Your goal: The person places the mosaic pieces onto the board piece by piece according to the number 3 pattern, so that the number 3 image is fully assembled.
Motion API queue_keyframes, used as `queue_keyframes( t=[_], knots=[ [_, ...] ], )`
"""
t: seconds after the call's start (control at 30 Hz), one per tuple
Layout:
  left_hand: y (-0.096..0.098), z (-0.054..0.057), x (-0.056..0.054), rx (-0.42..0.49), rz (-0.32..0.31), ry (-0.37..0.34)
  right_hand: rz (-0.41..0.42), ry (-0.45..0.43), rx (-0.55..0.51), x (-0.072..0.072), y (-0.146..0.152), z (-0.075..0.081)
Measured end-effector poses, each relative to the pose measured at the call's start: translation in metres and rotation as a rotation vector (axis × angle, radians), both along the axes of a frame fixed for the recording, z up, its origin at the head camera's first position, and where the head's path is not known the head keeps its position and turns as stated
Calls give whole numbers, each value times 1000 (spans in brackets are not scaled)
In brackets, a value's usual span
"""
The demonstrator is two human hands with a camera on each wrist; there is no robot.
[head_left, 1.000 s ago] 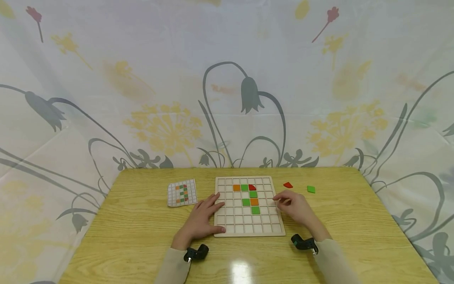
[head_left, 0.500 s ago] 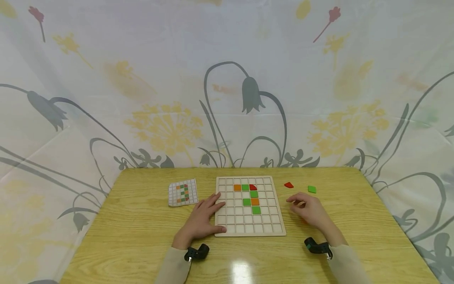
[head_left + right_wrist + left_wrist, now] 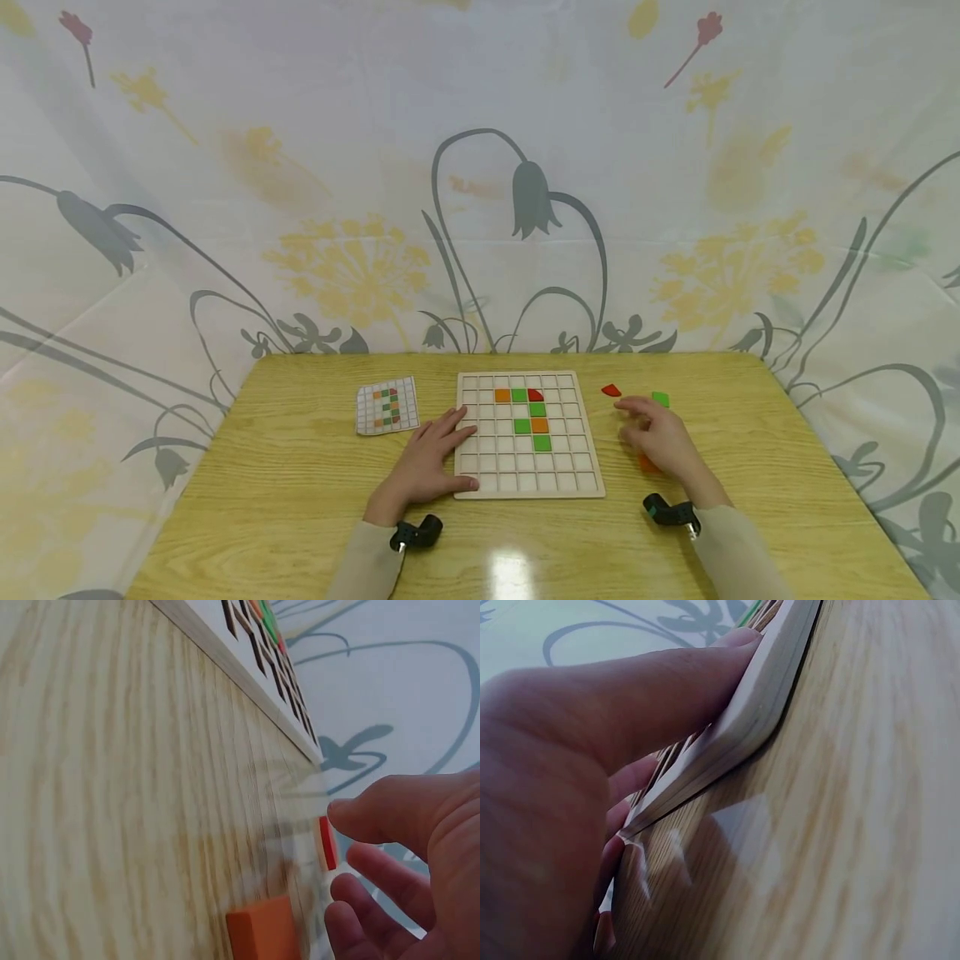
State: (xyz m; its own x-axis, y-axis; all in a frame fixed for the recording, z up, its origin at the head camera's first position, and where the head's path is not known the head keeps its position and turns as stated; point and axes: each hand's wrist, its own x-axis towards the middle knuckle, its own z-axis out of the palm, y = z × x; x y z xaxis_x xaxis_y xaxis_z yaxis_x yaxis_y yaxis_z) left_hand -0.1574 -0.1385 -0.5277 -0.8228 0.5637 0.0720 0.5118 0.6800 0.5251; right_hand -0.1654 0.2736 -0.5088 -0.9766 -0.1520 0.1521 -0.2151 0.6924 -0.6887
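My left hand rests on the left side of a wooden grid board, fingers spread, the thumb on its near left corner. In the left wrist view the thumb lies over the board's rim. Several orange, green and red tiles sit in the grid cells. Right of the board, my right hand hovers above the table with loosely bent fingers and nothing visible between them. Near its fingertips lie a red rounded tile and a green tile. An orange tile is below the hand, partly hidden in the head view.
A paper pattern card with a small coloured grid lies left of the board. The wooden table meets a flower-printed cloth along its back edge. Each wrist wears a black camera.
My right hand has moved right, away from the board's edge, then slightly forward over the loose tiles. The orange tile now shows under it. The left hand has stayed in place.
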Motion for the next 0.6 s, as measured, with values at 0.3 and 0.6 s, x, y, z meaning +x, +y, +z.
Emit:
queue_keyframes(
  t=[0.3,0.6],
  knots=[
    [0,0,0,9,2,0,-42,-1,-21,-18,-9,-6],
    [0,0,0,12,4,-1,-94,-32,-30,-31,-16,-8]
  ],
)
